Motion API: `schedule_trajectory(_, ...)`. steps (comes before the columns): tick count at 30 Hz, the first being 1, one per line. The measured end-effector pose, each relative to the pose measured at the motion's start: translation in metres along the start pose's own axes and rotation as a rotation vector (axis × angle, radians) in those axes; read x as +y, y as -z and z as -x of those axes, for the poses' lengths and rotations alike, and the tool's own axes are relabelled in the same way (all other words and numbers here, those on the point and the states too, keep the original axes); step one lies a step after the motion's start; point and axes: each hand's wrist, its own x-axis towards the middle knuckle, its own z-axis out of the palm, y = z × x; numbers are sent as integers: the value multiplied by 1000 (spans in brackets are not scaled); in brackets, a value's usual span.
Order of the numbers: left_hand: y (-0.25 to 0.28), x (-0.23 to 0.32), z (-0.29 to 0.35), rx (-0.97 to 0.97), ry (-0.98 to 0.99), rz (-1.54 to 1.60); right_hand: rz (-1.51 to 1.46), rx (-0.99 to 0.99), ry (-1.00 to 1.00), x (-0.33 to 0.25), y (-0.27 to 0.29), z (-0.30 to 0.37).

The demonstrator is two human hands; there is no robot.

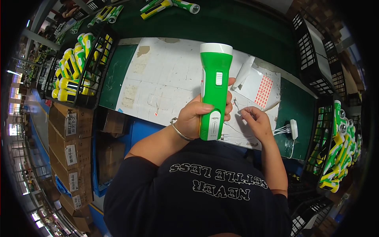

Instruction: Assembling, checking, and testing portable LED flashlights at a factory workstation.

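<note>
My left hand (pixel 193 117) is wrapped round a green flashlight (pixel 215 87) with a white head, a white slide switch and a white label near its lower end. The flashlight stands head-up above the white work sheet (pixel 144 87). To the right, my right hand (pixel 257 121) is closed, thumb and fingers pinching a thin white charging cable (pixel 236 102). Its plug end points up toward the flashlight, apart from it. More white cables (pixel 241 138) run below that hand to a white charger block (pixel 292 129) on the green tabletop (pixel 298 110).
A sheet of red stickers (pixel 263 91) lies beyond my right hand. Black crates of green and yellow flashlights flank the table, a left crate (pixel 89 77) and a right crate (pixel 319 148). Further flashlights (pixel 169 7) lie at the back. Cardboard boxes (pixel 65 148) are stacked at lower left.
</note>
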Motion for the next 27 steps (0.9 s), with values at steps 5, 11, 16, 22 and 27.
schedule_trajectory(5,3,1,2,15,-67,-57,6,-16,-18,-1,-2,-3)
schedule_trajectory(11,9,29,4,-19,-384,-281,-16,-32,-20,3,-6,-4)
schedule_trajectory(16,-1,47,11,48,-575,-455,-19,-90,18,3,-6,-7)
schedule_trajectory(22,-6,42,17,90,-637,-509,-9,-72,-22,1,-5,-5)
schedule_trajectory(27,-4,29,20,50,-151,-305,-105,49,223,-14,-2,-9)
